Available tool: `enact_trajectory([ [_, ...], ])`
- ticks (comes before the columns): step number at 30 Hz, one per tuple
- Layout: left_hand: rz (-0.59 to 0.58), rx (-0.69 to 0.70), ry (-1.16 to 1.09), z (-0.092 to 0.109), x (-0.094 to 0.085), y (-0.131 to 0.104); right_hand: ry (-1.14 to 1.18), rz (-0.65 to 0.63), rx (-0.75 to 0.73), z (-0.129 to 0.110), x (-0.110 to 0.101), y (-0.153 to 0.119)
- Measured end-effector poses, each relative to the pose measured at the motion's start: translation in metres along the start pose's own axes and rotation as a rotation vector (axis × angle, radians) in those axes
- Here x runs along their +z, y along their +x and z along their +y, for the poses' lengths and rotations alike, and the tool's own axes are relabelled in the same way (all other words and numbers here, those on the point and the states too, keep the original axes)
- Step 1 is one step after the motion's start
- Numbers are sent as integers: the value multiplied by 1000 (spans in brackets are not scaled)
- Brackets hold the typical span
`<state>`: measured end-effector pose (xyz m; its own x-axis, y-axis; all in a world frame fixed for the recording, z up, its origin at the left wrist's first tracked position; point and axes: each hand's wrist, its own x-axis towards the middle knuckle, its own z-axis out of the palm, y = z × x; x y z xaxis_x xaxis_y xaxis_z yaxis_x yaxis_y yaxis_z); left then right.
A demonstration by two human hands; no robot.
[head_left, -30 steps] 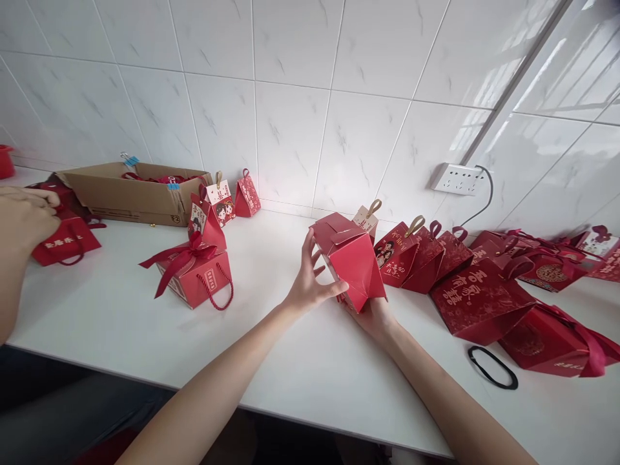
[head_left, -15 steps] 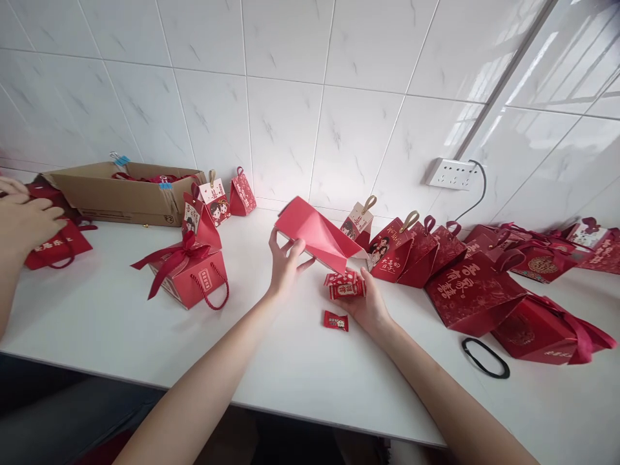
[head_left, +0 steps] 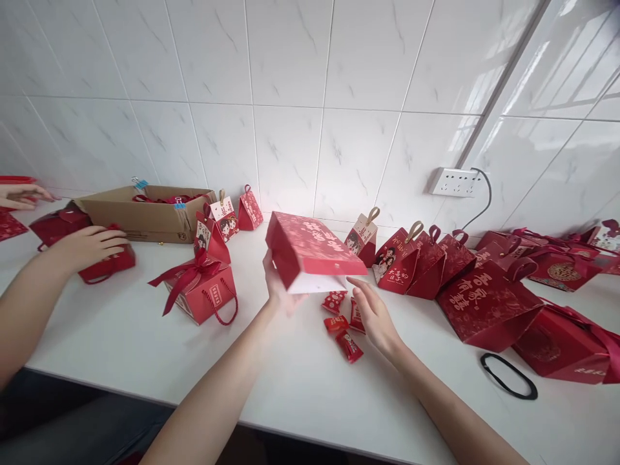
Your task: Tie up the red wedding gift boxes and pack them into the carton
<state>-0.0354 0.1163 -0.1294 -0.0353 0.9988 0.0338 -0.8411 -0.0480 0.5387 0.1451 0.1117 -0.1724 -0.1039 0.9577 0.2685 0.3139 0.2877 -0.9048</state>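
My left hand (head_left: 279, 284) grips a red gift box (head_left: 314, 242) from its left side and below, above the table. The box is tilted, with gold lettering on its upper face and a pale opening toward me. Several small red wrapped sweets (head_left: 349, 346) lie loose on the white table under and in front of it. My right hand (head_left: 378, 316) is beside them at the right, fingers stretched and apart, close to the box's open edge. One sweet (head_left: 357, 315) lies against or just beside its fingers; I cannot tell if they touch.
Several red gift boxes (head_left: 402, 258) stand at the right, near a black band (head_left: 508, 376). At the left are a ribboned box (head_left: 201, 287) and a cardboard carton (head_left: 140, 216). Another person's hand (head_left: 90, 252) rests on a red box; a further hand (head_left: 24, 194) shows behind.
The box in my left hand has turned to show its lettered face. The sweets at my right hand now lie spread on the table, its fingers off them. The neighbour's hand moved right.
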Motion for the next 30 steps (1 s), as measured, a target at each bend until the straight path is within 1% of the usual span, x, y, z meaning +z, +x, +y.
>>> enact_trajectory([
  [1, -18, 110, 105, -1, 0, 0, 78, 19, 0, 0, -4, 2],
  [2, -54, 261, 250, -2, -2, 1, 178, 43, 5, -1, -8, 4],
  [4, -167, 611, 612, -5, -7, 3, 374, 97, -2, -2, -18, 8],
  [6, -291, 904, 961, -8, -15, 5, 461, 149, -75, -4, -27, 8],
  [7, -342, 1013, 1111, -10, -19, 7, 452, 163, -132, -5, -30, 7],
  [8, -389, 1093, 1236, -12, -23, 8, 420, 160, -194, -7, -33, 5],
  [10, -475, 1179, 1398, -15, -28, 11, 335, 118, -315, -12, -33, -1],
  [12, -550, 1194, 1460, -17, -30, 13, 260, 65, -395, -15, -29, -6],
  [14, -612, 1184, 1472, -18, -29, 13, 203, 40, -429, -18, -24, -9],
  [17, -681, 1133, 1488, -20, -26, 10, 119, 36, -408, -20, -19, -11],
  [20, -744, 1048, 1487, -25, -25, 5, 76, 29, -363, -21, -17, -11],
  [23, -740, 931, 1439, -31, -27, 3, 67, 28, -344, -21, -15, -12],
  [26, -722, 822, 1346, -35, -28, 2, 75, 14, -360, -19, -14, -12],
  [30, -631, 699, 1186, -34, -25, -1, 122, -71, -369, -19, -11, -13],
])
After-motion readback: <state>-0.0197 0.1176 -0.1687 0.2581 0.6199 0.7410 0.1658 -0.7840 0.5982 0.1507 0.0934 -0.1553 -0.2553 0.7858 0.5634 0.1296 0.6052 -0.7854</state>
